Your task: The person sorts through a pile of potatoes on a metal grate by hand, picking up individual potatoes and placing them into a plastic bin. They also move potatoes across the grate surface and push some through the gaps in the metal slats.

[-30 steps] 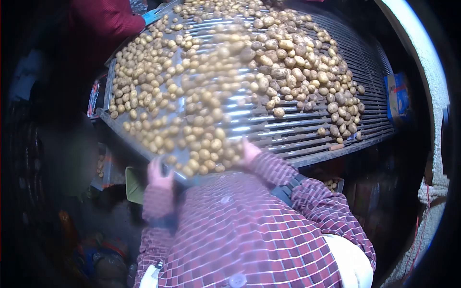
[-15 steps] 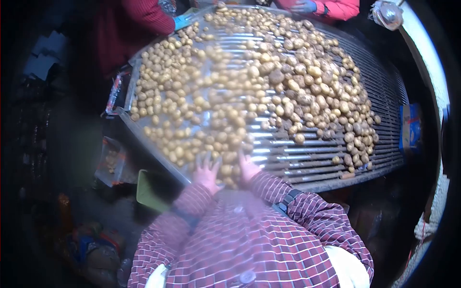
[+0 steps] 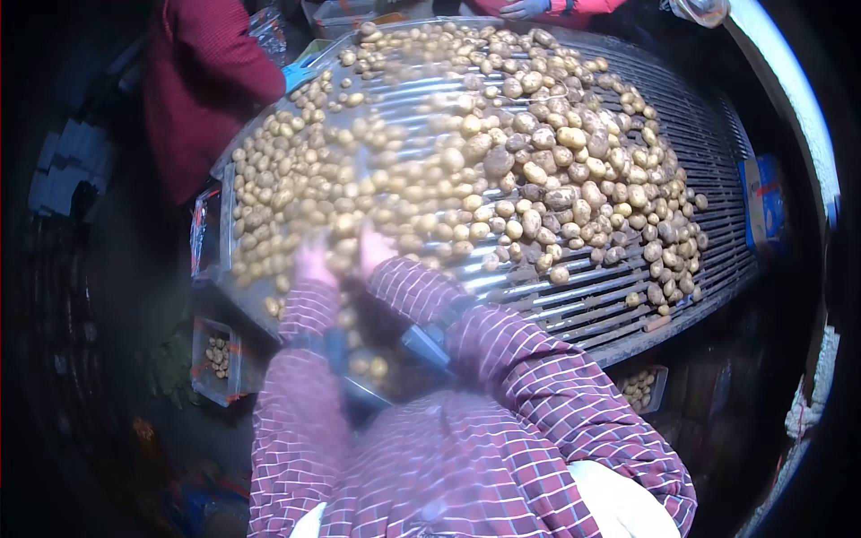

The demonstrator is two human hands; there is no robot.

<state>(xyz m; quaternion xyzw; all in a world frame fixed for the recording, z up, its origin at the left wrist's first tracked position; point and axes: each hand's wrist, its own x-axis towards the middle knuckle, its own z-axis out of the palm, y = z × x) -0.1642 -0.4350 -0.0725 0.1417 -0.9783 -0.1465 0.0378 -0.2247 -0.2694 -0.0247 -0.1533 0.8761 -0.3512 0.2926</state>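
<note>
Many potatoes [image 3: 430,193] lie over a slatted metal sorting table [image 3: 529,285]. On its left side my left hand [image 3: 316,260] is among the potatoes, its fingers smeared by motion. Just to the right, my right hand [image 3: 377,249] rests against the potatoes with its fingers stretched out, grasping nothing that I can see. Those around both hands are blurred. Dirtier potatoes [image 3: 583,170] are heaped on the right half of the slats. Below my forearms a few potatoes [image 3: 368,366] sit near the table's front edge.
A co-worker in a dark red sleeve [image 3: 229,54] has a blue-gloved hand [image 3: 298,75] at the far left edge. Another gloved hand [image 3: 525,9] shows at the back. Bins of potatoes [image 3: 215,372] stand below left and a second bin [image 3: 659,390] below right. A blue box [image 3: 764,202] stands right.
Both my hands have moved forward and left from the table's front edge, and potatoes near them have shifted. The view has also shifted, showing more bins below.
</note>
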